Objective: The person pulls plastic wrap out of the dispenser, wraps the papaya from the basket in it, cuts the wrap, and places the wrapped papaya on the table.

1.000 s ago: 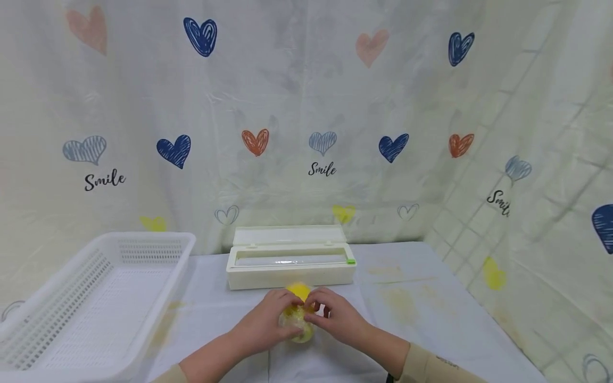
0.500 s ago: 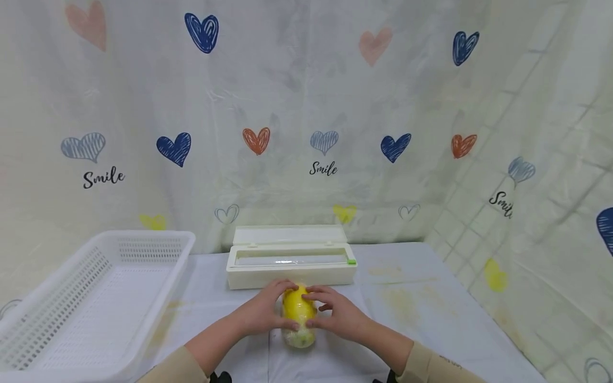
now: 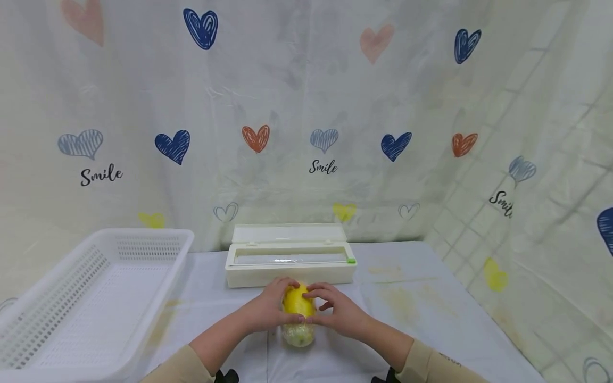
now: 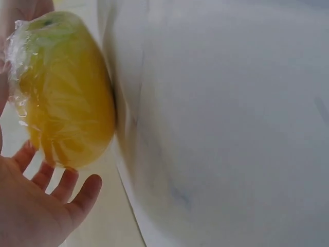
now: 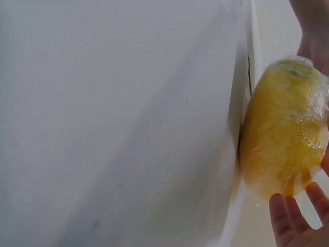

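A yellow mango (image 3: 298,303) with a greenish end lies on the white-covered table, wrapped in clear cling film. My left hand (image 3: 269,307) holds it from the left, thumb on the near part and fingertips at the far end. From the right, my right hand (image 3: 344,313) grips it the same way, and the two thumbs nearly meet on top. In the left wrist view, the film on the mango (image 4: 72,98) is bunched and creased on one side. The right wrist view shows fingertips touching the end of the mango (image 5: 282,134).
Just beyond the mango stands a white cling film dispenser (image 3: 289,276), its lid raised and a roll inside. A white perforated plastic basket (image 3: 179,266) occupies the left side. Behind the table (image 3: 412,319) hangs a heart-printed curtain (image 3: 287,96).
My hands were close together over the mango, fingertips nearly meeting. They have spread to its sides, uncovering its yellow top, and the thumbs have since come closer together.
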Available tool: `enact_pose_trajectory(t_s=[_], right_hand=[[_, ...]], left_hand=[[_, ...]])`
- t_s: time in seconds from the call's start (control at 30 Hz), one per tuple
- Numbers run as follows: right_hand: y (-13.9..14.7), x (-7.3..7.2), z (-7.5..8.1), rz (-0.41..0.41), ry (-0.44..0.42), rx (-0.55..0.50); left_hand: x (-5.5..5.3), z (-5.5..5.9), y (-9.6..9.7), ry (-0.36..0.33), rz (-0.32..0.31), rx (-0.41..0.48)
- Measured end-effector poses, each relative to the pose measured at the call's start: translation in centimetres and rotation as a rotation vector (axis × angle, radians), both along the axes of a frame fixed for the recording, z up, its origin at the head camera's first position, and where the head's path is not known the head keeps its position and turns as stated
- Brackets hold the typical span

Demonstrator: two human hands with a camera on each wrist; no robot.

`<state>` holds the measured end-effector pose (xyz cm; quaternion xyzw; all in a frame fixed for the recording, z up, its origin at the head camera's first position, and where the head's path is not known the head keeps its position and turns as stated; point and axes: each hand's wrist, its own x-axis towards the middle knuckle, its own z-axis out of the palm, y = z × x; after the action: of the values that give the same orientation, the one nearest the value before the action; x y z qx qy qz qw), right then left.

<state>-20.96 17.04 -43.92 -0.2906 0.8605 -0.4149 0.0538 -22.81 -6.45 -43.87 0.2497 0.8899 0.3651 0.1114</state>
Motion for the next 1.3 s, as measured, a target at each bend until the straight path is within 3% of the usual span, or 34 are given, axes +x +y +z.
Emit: enact_pose_trajectory(t_s=[0.17, 0.37, 0.47, 0.67, 0.93, 1.17, 1.3], right_hand=[[-0.1, -0.3, -0.1, -0.003, 0.025, -0.01], [-0.1, -0.5, 0.4, -0.013, -0.023, 0.013], [-0.1, -0.6, 0.8, -0.013, -0.062, 0.015], [-0.2, -0.7, 0.8, -0.012, -0.11, 0.019], [-0.3, -0.9, 0.8, -0.037, -0.109, 0.062], [-0.4, -0.8, 0.9, -0.028, -0.072, 0.085], [-0.2, -0.9, 1.1, -0.027, -0.064, 0.098]], left_hand=[[-0.2, -0.2, -0.3, -0.029, -0.002, 0.023], [-0.6, 0.1, -2.2, -0.089, -0.15, -0.003], [-0.8, 0.2, -2.7, -0.086, -0.181, -0.008], [-1.0, -0.2, -2.2, -0.028, -0.154, 0.008], [-0.7, -0.1, -1.9, -0.076, -0.145, -0.031], [0.3, 0.4, -0.3, -0.052, -0.064, -0.012], [0.0, 0.5, -0.5, -0.066, -0.1, -0.014]])
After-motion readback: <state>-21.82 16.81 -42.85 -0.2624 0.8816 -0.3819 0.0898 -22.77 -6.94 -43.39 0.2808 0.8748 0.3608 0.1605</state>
